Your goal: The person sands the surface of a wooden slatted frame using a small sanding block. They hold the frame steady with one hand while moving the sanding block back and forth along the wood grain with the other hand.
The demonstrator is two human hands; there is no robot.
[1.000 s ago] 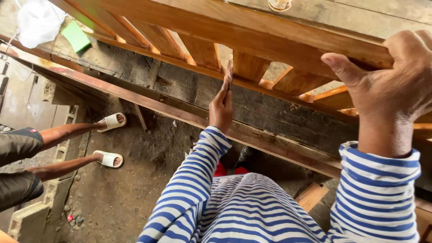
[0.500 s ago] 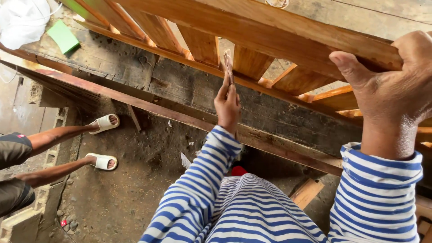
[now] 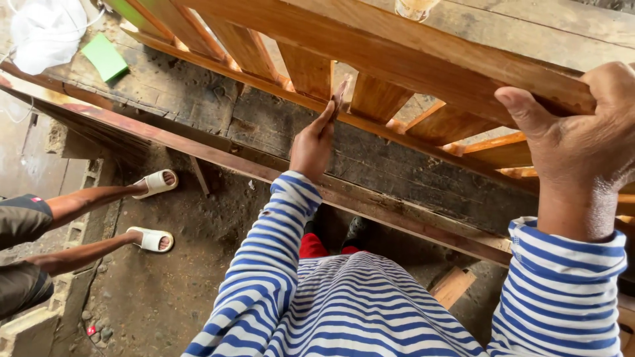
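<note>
A: What is held by the left hand [image 3: 311, 147]?

B: A small folded piece of sandpaper [image 3: 338, 96] is pinched between its thumb and fingers. The grip is closed on it, and the sheet is pressed edge-on against an upright slat [image 3: 309, 70] of the wooden frame [image 3: 370, 46].

A: And the right hand [image 3: 585, 142]?

B: It is wrapped over the top rail of the frame at the right, with the thumb stretched out along the near face. That grip is clamped on the rail.

A: Where is the frame placed?

B: It is tilted across the upper part of the view, with orange-brown slats set between two long rails. Below it, a dark, worn wooden surface [image 3: 397, 165] is seen, edged by a reddish beam [image 3: 198, 149].

A: Are any packages or labels seen?

B: A flat green rectangle [image 3: 105, 57] is laid on the dark surface at the upper left, just beside a crumpled white plastic bag [image 3: 43, 33]. No printing can be made out on either. A round glass object [image 3: 413, 6] is cut off by the top edge.

A: Is anyone else shown?

B: Another person's legs [image 3: 86, 221] are stretched in from the left, with white sandals [image 3: 153, 211] worn on a dirt floor [image 3: 178, 277]. A small wood offcut [image 3: 452, 286] is lying on the floor near the striped sleeve [image 3: 264, 264].
</note>
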